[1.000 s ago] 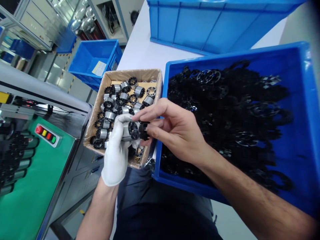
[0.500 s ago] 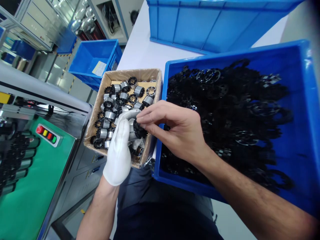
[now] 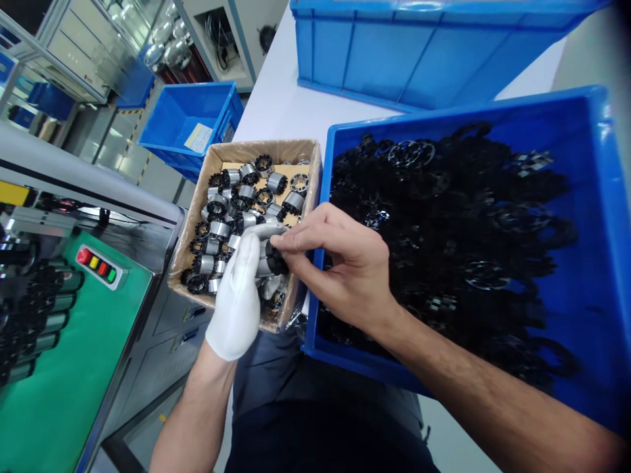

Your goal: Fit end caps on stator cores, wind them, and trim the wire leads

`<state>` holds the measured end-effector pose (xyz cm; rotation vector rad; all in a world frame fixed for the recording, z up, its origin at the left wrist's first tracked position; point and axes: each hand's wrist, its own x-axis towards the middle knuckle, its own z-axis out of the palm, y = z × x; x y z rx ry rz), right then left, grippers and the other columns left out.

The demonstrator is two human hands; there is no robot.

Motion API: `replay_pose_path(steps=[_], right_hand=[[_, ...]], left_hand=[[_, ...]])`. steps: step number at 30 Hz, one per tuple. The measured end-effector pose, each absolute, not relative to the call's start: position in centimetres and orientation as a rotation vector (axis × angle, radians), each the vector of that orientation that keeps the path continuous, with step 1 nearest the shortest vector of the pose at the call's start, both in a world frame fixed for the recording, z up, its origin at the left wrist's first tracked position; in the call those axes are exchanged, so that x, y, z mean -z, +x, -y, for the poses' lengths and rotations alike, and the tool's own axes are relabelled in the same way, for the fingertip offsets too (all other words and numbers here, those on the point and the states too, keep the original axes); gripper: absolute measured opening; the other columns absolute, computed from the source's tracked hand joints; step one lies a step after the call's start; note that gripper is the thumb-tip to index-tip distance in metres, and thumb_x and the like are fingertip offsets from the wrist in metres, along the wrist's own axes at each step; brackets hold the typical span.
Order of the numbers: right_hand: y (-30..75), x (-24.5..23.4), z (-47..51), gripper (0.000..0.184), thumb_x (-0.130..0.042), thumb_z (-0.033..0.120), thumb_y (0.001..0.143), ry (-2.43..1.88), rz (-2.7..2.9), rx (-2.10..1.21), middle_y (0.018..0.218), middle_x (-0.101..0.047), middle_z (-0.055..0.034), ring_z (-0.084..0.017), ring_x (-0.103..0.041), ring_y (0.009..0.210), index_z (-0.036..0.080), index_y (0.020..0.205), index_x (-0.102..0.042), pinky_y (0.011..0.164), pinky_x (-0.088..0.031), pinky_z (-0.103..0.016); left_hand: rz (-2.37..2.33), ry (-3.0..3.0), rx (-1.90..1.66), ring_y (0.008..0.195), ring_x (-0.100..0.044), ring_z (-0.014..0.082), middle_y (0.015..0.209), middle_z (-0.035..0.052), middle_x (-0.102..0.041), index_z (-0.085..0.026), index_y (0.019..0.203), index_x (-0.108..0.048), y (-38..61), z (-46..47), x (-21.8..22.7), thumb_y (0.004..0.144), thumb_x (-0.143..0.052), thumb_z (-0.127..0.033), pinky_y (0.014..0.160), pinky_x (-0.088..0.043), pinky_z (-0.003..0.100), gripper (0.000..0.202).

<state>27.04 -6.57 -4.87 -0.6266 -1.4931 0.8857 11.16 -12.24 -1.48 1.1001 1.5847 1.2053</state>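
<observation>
My left hand (image 3: 237, 292), in a white glove, is wrapped round a silver metal cylinder (image 3: 263, 264) that looks like a motor core. At the cylinder's right end is a black toothed plastic ring (image 3: 275, 259). The bare fingertips of my right hand (image 3: 345, 259) pinch this ring against the cylinder's end; whether it is fully seated I cannot tell. Both hands are over the near right part of a cardboard box (image 3: 211, 161) lined with clear plastic. Several similar silver cylinders with black toothed ends (image 3: 219, 230) lie in it.
Right of the box, a large blue bin (image 3: 599, 197) holds a heap of black rings (image 3: 444, 217). Another blue bin (image 3: 394, 56) stands behind on the white table (image 3: 280, 98). At left, a control button box (image 3: 101, 266) sits on a green-topped bench (image 3: 98, 355) beside rows of cylinders.
My right fingertips have shifted slightly over the black ring and its rim is more covered now. The whole view has moved a little; both hands keep their hold.
</observation>
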Motion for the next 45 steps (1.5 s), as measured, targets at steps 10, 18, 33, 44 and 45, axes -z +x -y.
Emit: replay_pose_path(steps=[10, 18, 33, 44, 45], right_hand=[[28.6, 4.3, 5.0, 0.027, -0.062, 0.014, 0.111, -0.693, 1.575, -0.867, 0.098, -0.082, -0.0024, -0.016, -0.077, 0.087, 0.025, 0.113, -0.086, 0.078, -0.062, -0.030], [32.7, 7.0, 0.1, 0.037, -0.068, 0.028, 0.108, -1.818, 2.617, -0.790, 0.139, -0.075, -0.0202, -0.041, -0.072, 0.131, 0.016, 0.141, -0.078, 0.103, -0.061, -0.045], [31.8, 7.9, 0.6, 0.048, -0.079, 0.014, 0.096, -1.590, 2.863, -1.085, 0.137, -0.081, -0.0136, -0.033, -0.080, 0.129, 0.019, 0.143, -0.071, 0.103, -0.062, -0.037], [32.9, 6.8, -0.6, 0.027, -0.077, 0.024, 0.104, -1.734, 2.782, -1.229, 0.126, -0.088, -0.0146, -0.032, -0.084, 0.122, 0.019, 0.128, -0.087, 0.100, -0.063, -0.035], [32.9, 6.7, -0.5, 0.027, -0.082, 0.027, 0.102, -1.720, 2.778, -1.267, 0.123, -0.089, -0.0132, -0.032, -0.085, 0.119, 0.020, 0.127, -0.088, 0.098, -0.063, -0.034]], left_hand=[[-1.421, 1.051, -1.176, 0.113, -0.078, 0.0233, 0.122, 0.0056, -0.081, -0.029, 0.127, -0.082, 11.0, 11.8, 0.5, 0.107, -0.076, -0.062, 0.103, -0.066, 0.037, 0.039], [-2.076, 1.988, -0.603, 0.115, -0.069, 0.0300, 0.116, 0.0105, -0.076, -0.022, 0.113, -0.070, 6.8, 0.5, 0.7, 0.110, -0.051, -0.023, 0.111, -0.056, 0.049, 0.020], [-1.512, 2.572, 0.647, 0.137, -0.070, 0.0396, 0.151, 0.0185, -0.075, -0.019, 0.158, -0.069, 10.7, -8.8, 1.8, 0.092, -0.064, -0.011, 0.114, -0.053, 0.050, 0.067], [-1.616, 2.237, -0.314, 0.138, -0.070, 0.0358, 0.136, 0.0115, -0.080, -0.016, 0.138, -0.071, 8.5, -6.8, -0.4, 0.096, -0.076, -0.027, 0.133, -0.047, 0.056, 0.044], [-1.583, 2.080, -0.561, 0.135, -0.072, 0.0327, 0.135, 0.0090, -0.080, -0.020, 0.135, -0.070, 8.3, -6.1, -0.6, 0.093, -0.080, -0.029, 0.131, -0.051, 0.054, 0.045]])
